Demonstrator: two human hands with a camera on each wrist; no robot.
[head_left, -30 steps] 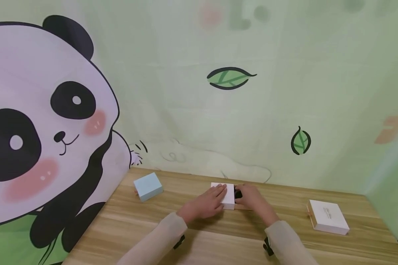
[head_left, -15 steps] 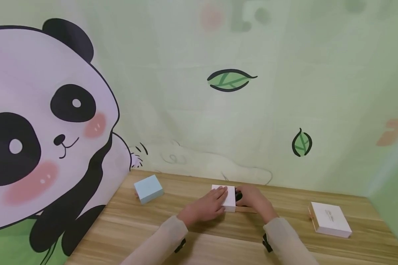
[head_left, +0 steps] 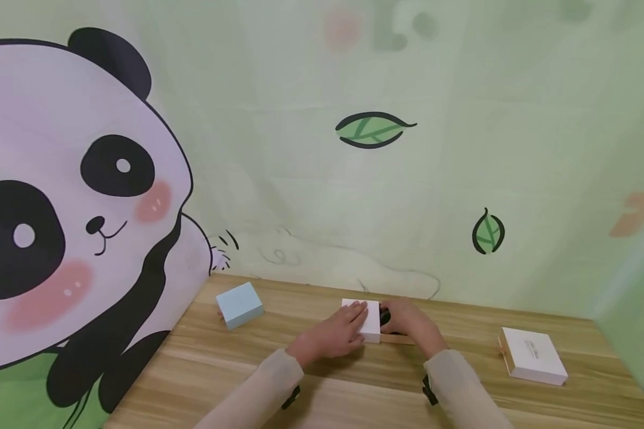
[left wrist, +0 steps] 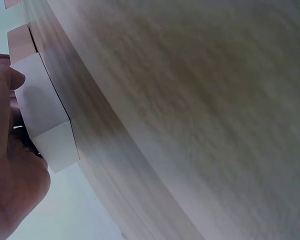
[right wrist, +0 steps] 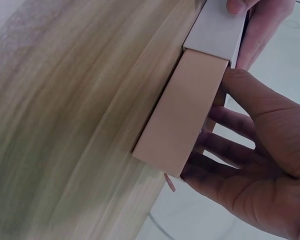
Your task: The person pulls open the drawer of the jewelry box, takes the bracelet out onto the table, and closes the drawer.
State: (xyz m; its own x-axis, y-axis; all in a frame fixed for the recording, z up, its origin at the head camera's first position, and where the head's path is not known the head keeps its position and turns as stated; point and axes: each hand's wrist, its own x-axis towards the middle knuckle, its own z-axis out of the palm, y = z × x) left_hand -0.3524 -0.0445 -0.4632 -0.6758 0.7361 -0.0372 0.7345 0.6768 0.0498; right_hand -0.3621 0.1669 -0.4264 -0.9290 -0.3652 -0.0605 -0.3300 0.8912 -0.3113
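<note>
A white slide-out box point(head_left: 372, 329) stands near the table's back edge, its tan drawer point(right wrist: 182, 112) sticking out to the right. My left hand point(head_left: 334, 330) lies over the white sleeve, fingers across the top and thumb against the front side, as the left wrist view point(left wrist: 40, 95) shows. My right hand point(head_left: 406, 319) reaches over the drawer, with fingertips inside it and the thumb near the sleeve's edge. Something black point(head_left: 384, 316) shows in the drawer beside those fingers. The right fingertips are hidden, so whether they pinch it is unclear.
A light blue box point(head_left: 240, 305) sits at the back left of the wooden table point(head_left: 365, 393). At the right lies another white box point(head_left: 533, 356) with small print on its lid. Behind the table hangs a green backdrop point(head_left: 279, 179) with a panda and leaves.
Slightly more of the drawer's tan side shows than one second ago, and my right hand has shifted a little. Over the last half second both hands have stayed nearly still.
</note>
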